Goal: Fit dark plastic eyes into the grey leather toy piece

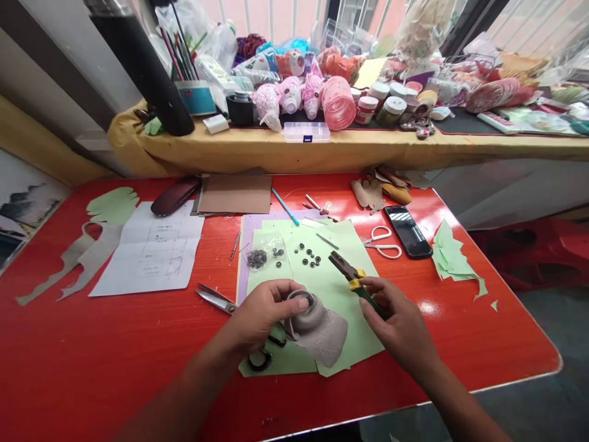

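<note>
My left hand (269, 307) is closed on a grey leather piece (326, 337), its thumb pressing on the rolled part at the top. The flat end of the leather hangs down toward the right. In my right hand (398, 319) is a pair of pliers (345, 268) with dark jaws and green-yellow handles, pointing up and left, apart from the leather. Several dark snap fasteners (311, 255) lie loose on the green paper (359, 307). Beside them is a clear bag (264, 252) with more of them. Black-handled scissors (216, 299) lie partly hidden beneath my left hand.
White-handled scissors (386, 250) and a phone (408, 231) lie right of the paper. A drawn paper pattern (151, 258) and grey scraps (99, 258) are at left on the red table (184, 393). Jars (367, 109) and crafts crowd the sill behind.
</note>
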`<action>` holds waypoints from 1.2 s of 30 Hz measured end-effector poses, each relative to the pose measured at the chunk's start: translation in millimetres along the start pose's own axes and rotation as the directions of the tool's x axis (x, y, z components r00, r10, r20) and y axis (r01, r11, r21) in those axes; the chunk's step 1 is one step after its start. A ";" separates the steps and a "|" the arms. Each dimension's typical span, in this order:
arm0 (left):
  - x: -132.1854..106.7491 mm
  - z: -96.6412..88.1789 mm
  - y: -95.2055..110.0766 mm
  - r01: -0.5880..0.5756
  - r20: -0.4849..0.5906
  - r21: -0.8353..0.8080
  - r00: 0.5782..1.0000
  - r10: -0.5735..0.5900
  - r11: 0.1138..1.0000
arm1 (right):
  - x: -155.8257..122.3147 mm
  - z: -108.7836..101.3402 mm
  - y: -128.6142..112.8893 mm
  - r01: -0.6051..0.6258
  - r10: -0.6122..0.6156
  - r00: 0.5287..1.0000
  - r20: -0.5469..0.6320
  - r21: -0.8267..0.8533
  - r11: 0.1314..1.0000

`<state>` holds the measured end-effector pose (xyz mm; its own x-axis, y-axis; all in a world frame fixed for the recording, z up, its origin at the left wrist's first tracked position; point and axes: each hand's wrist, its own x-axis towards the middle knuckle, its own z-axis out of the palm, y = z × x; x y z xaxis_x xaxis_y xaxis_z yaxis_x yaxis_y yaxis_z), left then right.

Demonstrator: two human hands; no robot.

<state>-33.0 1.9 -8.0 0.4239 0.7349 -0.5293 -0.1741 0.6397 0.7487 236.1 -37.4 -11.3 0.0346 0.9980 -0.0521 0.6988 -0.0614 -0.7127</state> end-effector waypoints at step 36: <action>3.0 46.5 23.4 -0.105 0.003 -0.248 0.994 0.109 0.963 | -2.0 18.3 -37.9 -0.240 0.122 0.970 0.208 0.784 0.572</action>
<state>5.5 8.6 26.5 0.4047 0.7995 -0.4438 -0.4323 0.5950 0.6776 196.5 -37.3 3.0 -0.0302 0.9586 -0.2831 -0.1689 -0.2841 -0.9438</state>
